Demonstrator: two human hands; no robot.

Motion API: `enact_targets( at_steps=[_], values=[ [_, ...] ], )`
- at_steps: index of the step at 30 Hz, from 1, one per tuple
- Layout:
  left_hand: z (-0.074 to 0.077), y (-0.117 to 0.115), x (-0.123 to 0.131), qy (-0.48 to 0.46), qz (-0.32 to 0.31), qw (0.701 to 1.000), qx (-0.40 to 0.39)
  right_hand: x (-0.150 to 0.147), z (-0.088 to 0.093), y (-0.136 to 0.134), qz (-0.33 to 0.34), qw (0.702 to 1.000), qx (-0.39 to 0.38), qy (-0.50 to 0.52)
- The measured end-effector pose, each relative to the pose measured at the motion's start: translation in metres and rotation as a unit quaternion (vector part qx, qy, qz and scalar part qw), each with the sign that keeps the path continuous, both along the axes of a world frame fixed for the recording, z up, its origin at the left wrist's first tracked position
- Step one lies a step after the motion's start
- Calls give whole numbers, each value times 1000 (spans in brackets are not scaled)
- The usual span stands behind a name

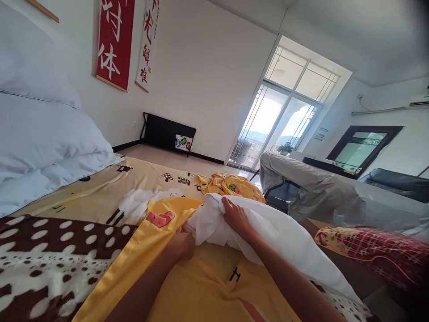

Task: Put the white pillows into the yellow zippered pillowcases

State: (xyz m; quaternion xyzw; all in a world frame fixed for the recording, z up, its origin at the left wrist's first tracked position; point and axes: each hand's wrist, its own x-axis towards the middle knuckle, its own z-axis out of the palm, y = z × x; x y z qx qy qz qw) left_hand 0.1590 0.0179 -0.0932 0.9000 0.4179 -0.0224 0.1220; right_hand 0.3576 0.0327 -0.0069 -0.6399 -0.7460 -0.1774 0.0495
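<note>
A yellow printed fabric cover [201,281] lies spread in front of me, with a white soft padded insert [284,223] bunched across it and trailing to the right. My right hand [236,217] is closed on the insert's upper edge, fingers pinching the white cloth. Lower and to the left, my left hand [184,243] is closed at the fold where the yellow cover meets the white cloth. Its fingertips are partly hidden in the fabric. Just beyond the hands lies a crumpled yellow printed cloth [234,185].
A patterned brown and beige blanket [67,243] covers the bed. White pillows or folded quilts [43,138] are stacked at the left. To the right stand a plastic-covered table [301,179] and a cardboard box with a red checked bundle [375,250]. A black folded frame [164,132] leans by the wall.
</note>
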Motion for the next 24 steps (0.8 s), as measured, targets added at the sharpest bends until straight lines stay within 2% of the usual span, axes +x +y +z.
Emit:
enact_targets(
  at_steps=[5,9,12,14,16,19,22,24],
  values=[
    [7,-4,1,8,-3,1000,-20,4,0,2,-36,998,40,25],
    [27,-17,0,-1,-49,997,-64,2,-14,-4,-33,997,60,39],
    [51,-33,-9,-28,-63,995,-78,-7,-31,-16,35,995,50,73],
    [65,-42,-18,-34,-46,997,-60,-15,-40,-26,117,987,-6,110],
    [75,-49,-26,-32,-40,998,-25,-24,-43,-34,212,959,-113,148],
    [78,-50,-30,-18,-53,998,7,-29,-38,-37,319,886,-275,193],
    [72,-48,-27,-7,-66,997,25,-27,-36,-28,371,826,-353,234],
    [67,-47,-24,-17,-76,995,54,-27,-43,-18,379,809,-384,233]
  ],
)
